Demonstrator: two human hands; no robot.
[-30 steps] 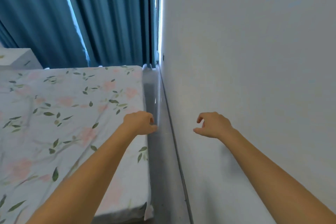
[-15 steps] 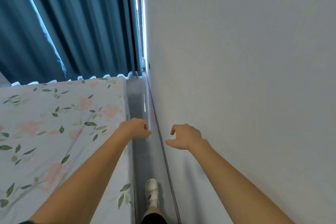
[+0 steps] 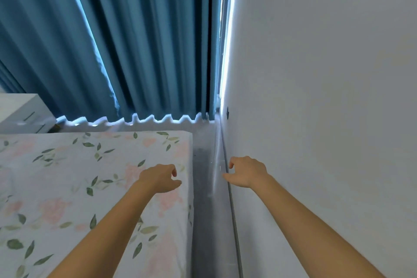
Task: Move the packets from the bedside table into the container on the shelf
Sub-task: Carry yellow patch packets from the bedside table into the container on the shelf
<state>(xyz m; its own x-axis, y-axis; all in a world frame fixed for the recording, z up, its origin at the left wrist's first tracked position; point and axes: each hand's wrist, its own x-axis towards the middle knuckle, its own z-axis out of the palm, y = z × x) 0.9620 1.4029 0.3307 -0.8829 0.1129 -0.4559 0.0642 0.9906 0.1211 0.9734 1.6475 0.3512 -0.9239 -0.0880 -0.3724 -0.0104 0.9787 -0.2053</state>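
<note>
Head view of a narrow passage between a bed and a wall. Both bare forearms reach forward from the lower edge. The left hand (image 3: 160, 178) hovers over the right-hand margin of the bed (image 3: 67, 187), at about 7 o'clock from the centre of the view; its fingers hang loosely curled with the thumb pointing toward 3 o'clock, and it holds nothing. The right hand (image 3: 246, 172) lies at about 5 o'clock from centre, in front of the base of the wall (image 3: 327, 97), its fingers likewise loosely curled, thumb pointing toward 9 o'clock, holding nothing; whether it touches the wall cannot be told. The two hands are apart, with a strip of grey floor (image 3: 206, 198) between them. The bed carries a pale sheet printed with pink flowers and green leaves and fills the sector from 7 to 9 o'clock. Blue pleated curtains (image 3: 126, 40) hang across the sector from 9 to 12 o'clock, their scalloped hem meeting the floor just beyond the far edge of the bed; a bright line of daylight runs down the gap between the curtains and the wall at 12 o'clock. The plain white wall occupies the whole right half, from 12 to 5 o'clock. A white bedside table (image 3: 21, 113) with dark drawer handles stands at 9 o'clock, beyond the far left corner of the bed; only part of it shows, and no packets can be made out on the visible portion.
</note>
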